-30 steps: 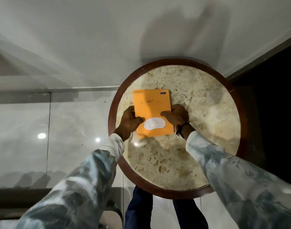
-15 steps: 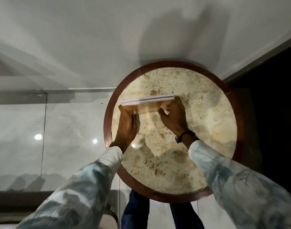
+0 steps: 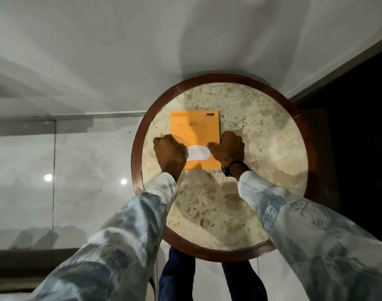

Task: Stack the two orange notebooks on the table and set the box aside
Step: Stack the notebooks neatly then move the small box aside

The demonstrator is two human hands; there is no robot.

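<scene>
An orange notebook (image 3: 195, 131) with a white oval label lies flat on the round stone-topped table (image 3: 261, 148), left of its centre. Whether a second notebook lies under it I cannot tell. My left hand (image 3: 169, 154) grips its left edge, thumb over the label. My right hand (image 3: 228, 147) grips its right edge, thumb on the cover. No box is in view.
The table has a dark wooden rim (image 3: 138, 148) and stands against a white wall (image 3: 142, 51). Glossy tiled floor (image 3: 77, 181) lies to the left. A dark area (image 3: 359, 137) is on the right. My legs (image 3: 177, 276) are below the table's near edge.
Half a second ago both hands held the notebooks up on edge above the table. Now the orange cover lies flat on the table again, with both hands at its sides.
</scene>
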